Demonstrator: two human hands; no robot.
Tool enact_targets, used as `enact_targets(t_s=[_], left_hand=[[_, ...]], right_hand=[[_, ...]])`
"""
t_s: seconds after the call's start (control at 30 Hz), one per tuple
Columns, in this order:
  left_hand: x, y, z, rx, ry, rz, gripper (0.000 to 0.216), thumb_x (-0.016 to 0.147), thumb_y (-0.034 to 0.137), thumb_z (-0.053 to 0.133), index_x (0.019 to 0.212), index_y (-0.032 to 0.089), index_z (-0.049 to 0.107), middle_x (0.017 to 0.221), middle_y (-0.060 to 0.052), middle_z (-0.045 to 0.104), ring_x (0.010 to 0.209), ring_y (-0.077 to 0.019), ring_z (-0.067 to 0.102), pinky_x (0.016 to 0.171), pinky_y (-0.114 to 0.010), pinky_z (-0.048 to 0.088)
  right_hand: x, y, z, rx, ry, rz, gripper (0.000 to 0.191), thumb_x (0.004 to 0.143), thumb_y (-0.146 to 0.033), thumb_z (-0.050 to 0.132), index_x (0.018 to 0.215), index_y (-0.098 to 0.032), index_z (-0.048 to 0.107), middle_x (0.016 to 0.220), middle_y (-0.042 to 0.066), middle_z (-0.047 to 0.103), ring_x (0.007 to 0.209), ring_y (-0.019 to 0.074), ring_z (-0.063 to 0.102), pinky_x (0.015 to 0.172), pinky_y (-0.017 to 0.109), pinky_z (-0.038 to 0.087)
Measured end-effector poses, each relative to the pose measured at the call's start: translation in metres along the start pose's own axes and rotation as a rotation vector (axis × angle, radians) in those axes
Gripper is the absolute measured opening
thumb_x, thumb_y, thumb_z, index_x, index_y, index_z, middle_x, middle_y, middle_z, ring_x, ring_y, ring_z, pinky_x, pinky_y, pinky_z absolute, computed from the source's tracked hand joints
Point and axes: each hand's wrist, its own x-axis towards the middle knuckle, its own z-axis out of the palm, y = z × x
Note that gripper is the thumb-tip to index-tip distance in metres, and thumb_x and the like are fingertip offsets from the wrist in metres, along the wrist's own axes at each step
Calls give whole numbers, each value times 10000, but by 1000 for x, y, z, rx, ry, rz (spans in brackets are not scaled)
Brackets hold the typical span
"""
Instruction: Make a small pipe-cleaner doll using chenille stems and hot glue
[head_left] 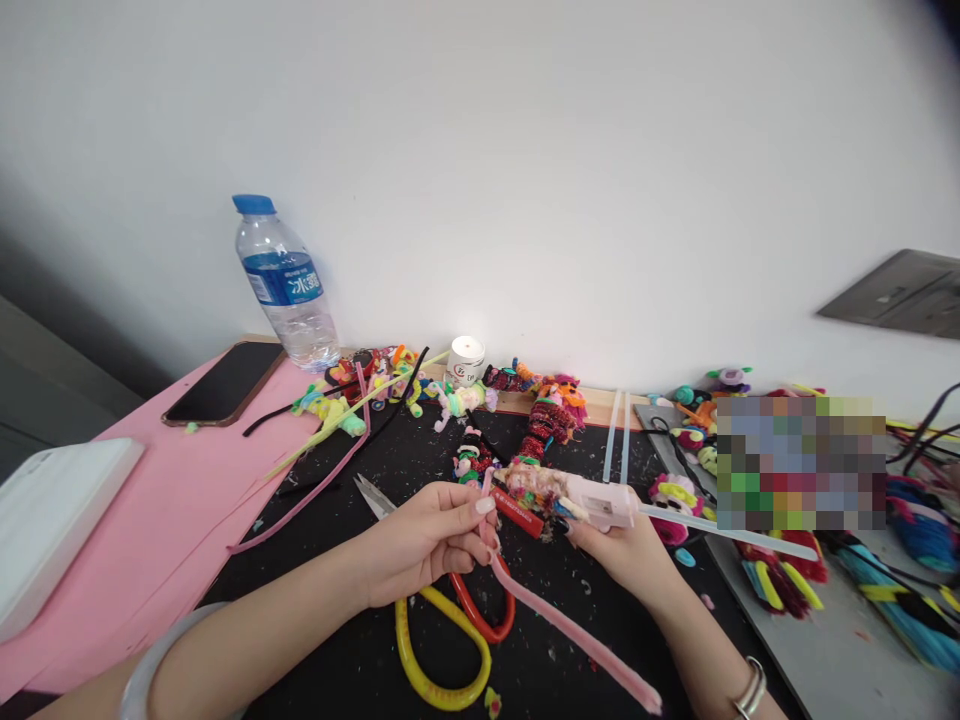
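Between the thumb and fingers of my left hand (427,535) is a pink pipe cleaner (574,630), its long end trailing down to the right. My right hand (634,555) is wrapped round a white hot glue gun (600,500). Stained fuzz covers the gun's front, and its nozzle is close to the pipe cleaner at my left fingertips; I cannot tell if they touch. A clear glue stick (739,530) juts from the gun's back. Scissors (442,692) with yellow and red handles lie under my left hand, partly hidden. A red labelled strip (517,512) lies behind the gun.
Several fuzzy figures (551,425) line the wall with a paper roll (466,358). Left are a water bottle (289,285), a phone (225,383) and a white box (64,530) on pink sheets (180,480). Two glue sticks (619,435) stand at the back. Pixelation hides part of the right.
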Motion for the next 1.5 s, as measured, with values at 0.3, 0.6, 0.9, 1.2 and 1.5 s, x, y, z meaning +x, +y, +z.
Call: enact_targets(t_s=[0.3, 0.6, 0.9, 1.2, 1.5], left_hand=[[-1, 0, 0, 2, -5, 1, 205, 717, 273, 723, 707, 88, 634, 610, -31, 665, 457, -41, 610, 479, -77, 498], [1, -1, -3, 8, -37, 26, 199, 752, 273, 692, 707, 92, 621, 610, -17, 637, 445, -23, 572, 468, -80, 465], [0, 0, -1, -8, -68, 58, 177, 759, 245, 684, 697, 92, 622, 574, -3, 596, 410, -9, 489, 420, -94, 390], [-4, 2, 4, 237, -104, 51, 201, 758, 294, 668, 725, 95, 669, 499, 10, 562, 322, -22, 426, 315, -126, 283], [-6, -1, 7, 454, -108, -6, 192, 776, 288, 632, 716, 113, 684, 472, 21, 553, 295, -10, 397, 289, -117, 239]], right_hand=[[1, 3, -3, -51, 151, 23, 176, 738, -300, 562, 783, -160, 658, 658, 31, 647, 564, 177, 560, 522, 264, 459], [11, 9, -12, -395, 551, 168, 340, 831, -329, 468, 1112, -153, 542, 992, 118, 646, 854, 269, 597, 704, 350, 454], [12, 31, -13, -831, 467, 224, 432, 803, -261, 456, 1182, -59, 507, 1016, 205, 608, 930, 337, 555, 769, 427, 417], [11, 20, -13, -788, 623, 129, 416, 766, -273, 509, 1155, -128, 531, 1133, 183, 507, 1012, 355, 469, 819, 484, 381], [-3, -19, 3, 78, -135, -144, 234, 913, -301, 436, 850, -177, 624, 726, 27, 590, 651, 156, 532, 607, 262, 406]])
